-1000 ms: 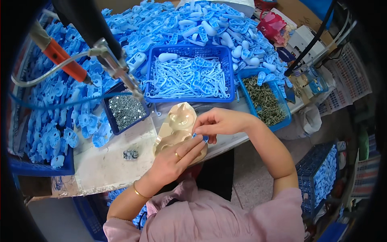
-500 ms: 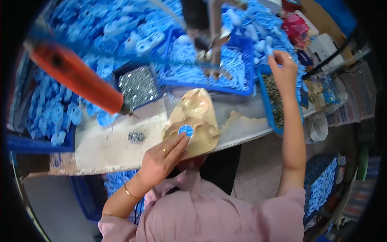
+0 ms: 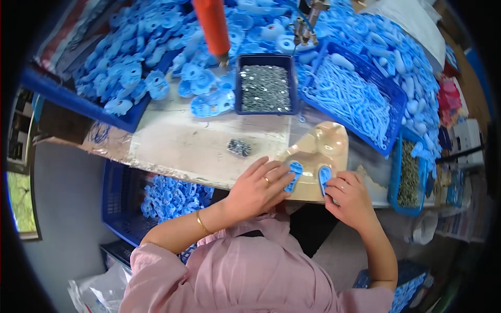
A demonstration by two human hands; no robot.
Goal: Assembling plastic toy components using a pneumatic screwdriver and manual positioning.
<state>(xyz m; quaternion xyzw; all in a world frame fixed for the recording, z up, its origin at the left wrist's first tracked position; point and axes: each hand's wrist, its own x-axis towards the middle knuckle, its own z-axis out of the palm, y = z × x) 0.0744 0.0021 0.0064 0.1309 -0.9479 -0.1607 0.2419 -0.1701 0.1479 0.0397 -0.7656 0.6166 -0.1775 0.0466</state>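
A beige moulded holder [image 3: 330, 140] with hollows lies at the table's front edge. In its left hollow sits a blue plastic part [image 3: 294, 176], long with a rounded end. My left hand [image 3: 261, 188] lies against this part, its fingers stretched out and slightly apart. A second blue piece, a smooth oval shell [image 3: 324, 179], is at the holder's right hollow. My right hand [image 3: 348, 198] has its thumb and fingers closed at the edge of this shell; its fingertips are partly hidden.
An orange power screwdriver [image 3: 213, 28] hangs above the table. Behind the holder stand a black tray of screws [image 3: 266, 110] and a blue basket of thin blue pieces [image 3: 399, 112]. A turquoise tray of small metal parts [image 3: 415, 208] is at right. A small screw heap [image 3: 239, 147] lies left.
My right hand has come from the parts heap at far right to the holder, with a blue piece. My left hand stays at the holder, its fingers more spread. The view has turned.
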